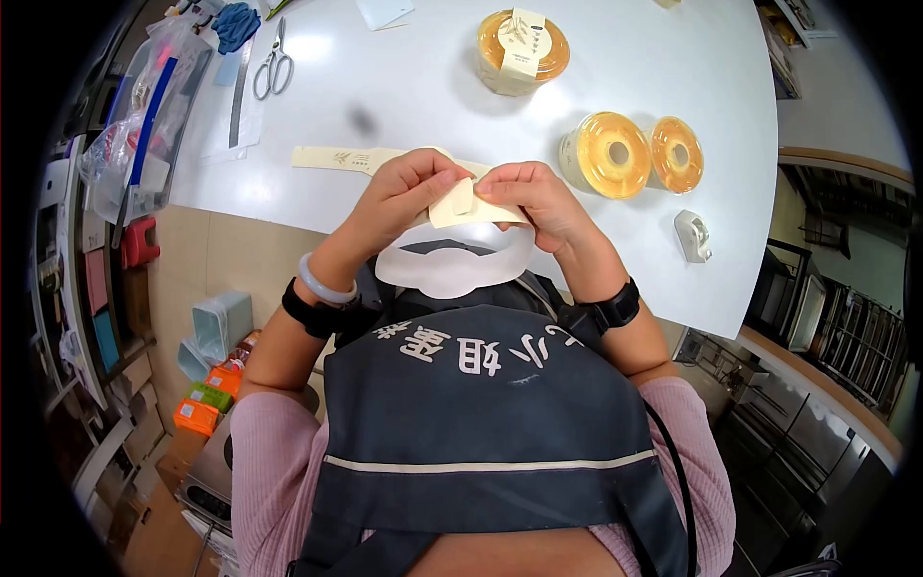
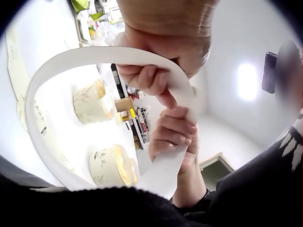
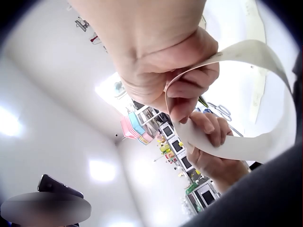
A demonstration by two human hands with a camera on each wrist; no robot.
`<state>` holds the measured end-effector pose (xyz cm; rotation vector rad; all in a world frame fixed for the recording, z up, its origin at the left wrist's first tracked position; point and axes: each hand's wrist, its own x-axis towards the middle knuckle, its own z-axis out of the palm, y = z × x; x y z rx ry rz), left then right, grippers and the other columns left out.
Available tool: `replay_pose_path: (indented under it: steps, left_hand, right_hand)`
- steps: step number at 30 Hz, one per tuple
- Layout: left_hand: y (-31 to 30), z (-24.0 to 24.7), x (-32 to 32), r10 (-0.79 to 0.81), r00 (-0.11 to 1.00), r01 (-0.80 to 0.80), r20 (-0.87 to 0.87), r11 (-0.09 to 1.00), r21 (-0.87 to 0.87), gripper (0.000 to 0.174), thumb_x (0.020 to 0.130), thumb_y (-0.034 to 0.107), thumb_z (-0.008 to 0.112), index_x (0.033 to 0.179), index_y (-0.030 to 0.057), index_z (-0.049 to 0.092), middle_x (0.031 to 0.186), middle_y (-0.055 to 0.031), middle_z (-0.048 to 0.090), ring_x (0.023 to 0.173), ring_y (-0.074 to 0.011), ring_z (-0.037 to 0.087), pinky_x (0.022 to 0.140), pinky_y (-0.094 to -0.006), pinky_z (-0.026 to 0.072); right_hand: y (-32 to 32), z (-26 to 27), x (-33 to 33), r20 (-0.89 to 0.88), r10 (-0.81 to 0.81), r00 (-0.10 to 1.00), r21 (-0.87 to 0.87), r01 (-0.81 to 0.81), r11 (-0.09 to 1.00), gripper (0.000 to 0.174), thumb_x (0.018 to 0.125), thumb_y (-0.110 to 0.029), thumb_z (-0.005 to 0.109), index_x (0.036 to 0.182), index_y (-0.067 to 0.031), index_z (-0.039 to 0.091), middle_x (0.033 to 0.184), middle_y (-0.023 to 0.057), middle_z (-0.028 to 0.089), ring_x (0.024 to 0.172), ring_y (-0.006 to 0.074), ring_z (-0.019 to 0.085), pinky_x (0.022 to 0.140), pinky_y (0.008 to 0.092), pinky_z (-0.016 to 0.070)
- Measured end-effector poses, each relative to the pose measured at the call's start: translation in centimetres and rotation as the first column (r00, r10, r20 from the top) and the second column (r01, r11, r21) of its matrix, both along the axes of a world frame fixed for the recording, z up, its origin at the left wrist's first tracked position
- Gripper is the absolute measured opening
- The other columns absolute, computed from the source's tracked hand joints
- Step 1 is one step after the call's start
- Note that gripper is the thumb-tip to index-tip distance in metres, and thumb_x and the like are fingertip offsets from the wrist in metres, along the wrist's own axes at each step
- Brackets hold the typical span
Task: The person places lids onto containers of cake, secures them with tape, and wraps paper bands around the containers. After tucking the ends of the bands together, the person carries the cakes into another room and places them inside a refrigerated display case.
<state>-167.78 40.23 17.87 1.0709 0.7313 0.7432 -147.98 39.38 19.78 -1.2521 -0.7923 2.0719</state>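
Both hands [image 1: 406,197] [image 1: 543,204], fingers curled, pinch the cream paper band [image 1: 460,273] bent into a loop beside the white bench [image 1: 404,82].

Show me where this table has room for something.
Bare: white tabletop between the silver scissors and the banded, amber-lidded round tub; also right of the rightmost tub. Crowded: the near edge, where left hand and right hand hold a cream paper loop by a flat cream strip.

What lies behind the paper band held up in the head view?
Another paper band lies on the table, its printed left end showing. Part of it is covered by the left hand, right hand and held band, so any print there cannot be seen.
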Motion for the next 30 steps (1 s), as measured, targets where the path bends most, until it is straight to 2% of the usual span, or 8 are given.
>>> replay_pose_path:
  steps: [2,4,7,13,16,19,22,30]
  left_hand:
    - [0.0,-0.2,-0.1,-0.020,1.000,0.020,0.013,0.999,-0.043,0.021,0.091,0.016,0.048,0.097,-0.0007,0.058,0.087,-0.0019,0.058,0.078,-0.0042,0.052,0.067,-0.0177,0.0417]
    - [0.1,0.0,-0.5,0.043,0.982,-0.011,0.185,0.985,-0.170,0.020,0.091,0.016,0.048,0.099,-0.0002,0.056,0.091,-0.0031,0.058,0.082,-0.0049,0.053,0.070,-0.0183,0.0428]
    - [0.0,0.3,-0.2,-0.010,0.988,0.042,0.152,0.978,-0.207,0.020,0.091,0.016,0.047,0.100,-0.0001,0.055,0.091,-0.0037,0.059,0.082,-0.0057,0.054,0.071,-0.0189,0.0437]
    - [0.2,1.4,-0.4,-0.027,0.976,0.087,0.215,0.957,-0.277,0.021,0.090,0.015,0.047,0.101,-0.0005,0.055,0.093,-0.0047,0.058,0.084,-0.0063,0.054,0.073,-0.0195,0.0439]
    - [0.0,0.4,-0.5,-0.096,0.969,0.150,0.227,0.961,-0.234,0.024,0.088,0.013,0.047,0.105,-0.0025,0.054,0.099,-0.0083,0.059,0.090,-0.0098,0.056,0.077,-0.0214,0.0455]
    - [0.2,0.7,-0.8,-0.036,0.929,0.158,0.368,0.938,-0.308,0.031,0.084,0.009,0.049,0.112,-0.0052,0.050,0.109,-0.0137,0.058,0.099,-0.0154,0.057,0.083,-0.0250,0.0464]
    - [-0.2,1.0,-1.1,-0.065,0.951,0.131,0.302,0.970,-0.205,0.039,0.083,0.006,0.051,0.119,-0.0067,0.046,0.117,-0.0176,0.054,0.106,-0.0198,0.055,0.089,-0.0284,0.0455]
    - [-0.3,1.2,-1.3,-0.079,0.926,0.179,0.368,0.953,-0.244,0.043,0.081,0.005,0.056,0.121,-0.0065,0.045,0.117,-0.0189,0.054,0.102,-0.0197,0.058,0.086,-0.0271,0.0477]
  right_hand:
    - [0.0,0.0,0.0,-0.054,-0.002,0.999,0.014,0.003,1.000,0.013,0.077,-0.012,0.062,0.079,0.0003,0.065,0.067,0.0043,0.060,0.051,0.0061,0.052,0.044,0.0170,0.0397]
    - [0.1,-0.3,0.1,0.042,0.012,0.999,0.007,-0.013,1.000,0.012,0.077,-0.011,0.063,0.079,0.0002,0.065,0.067,0.0040,0.060,0.050,0.0055,0.052,0.043,0.0162,0.0387]
    - [-0.1,-0.1,0.1,-0.052,-0.020,0.998,-0.012,0.019,1.000,0.012,0.076,-0.011,0.063,0.079,0.0001,0.065,0.066,0.0037,0.060,0.050,0.0049,0.052,0.043,0.0156,0.0389]
    - [-0.2,0.4,0.0,-0.042,-0.036,0.998,-0.003,0.036,0.999,0.012,0.076,-0.011,0.062,0.079,0.0005,0.065,0.065,0.0040,0.060,0.047,0.0054,0.050,0.042,0.0164,0.0374]
    - [-0.2,0.7,0.2,-0.157,0.036,0.987,-0.030,-0.041,0.999,0.012,0.076,-0.011,0.062,0.078,0.0005,0.065,0.064,0.0046,0.060,0.046,0.0060,0.049,0.041,0.0166,0.0368]
    - [0.0,0.5,0.6,-0.100,-0.009,0.995,-0.047,0.004,0.999,0.015,0.073,-0.015,0.066,0.076,-0.0002,0.065,0.065,0.0046,0.060,0.051,0.0075,0.052,0.044,0.0184,0.0394]
    - [-0.1,0.5,0.8,-0.075,-0.025,0.997,-0.047,0.022,0.999,0.017,0.072,-0.016,0.067,0.076,-0.0002,0.065,0.065,0.0038,0.060,0.050,0.0064,0.051,0.043,0.0175,0.0391]
    - [-0.2,1.6,0.6,-0.054,-0.007,0.999,0.002,0.007,1.000,0.014,0.073,-0.015,0.067,0.073,-0.0017,0.066,0.061,0.0028,0.059,0.048,0.0053,0.049,0.040,0.0175,0.0346]
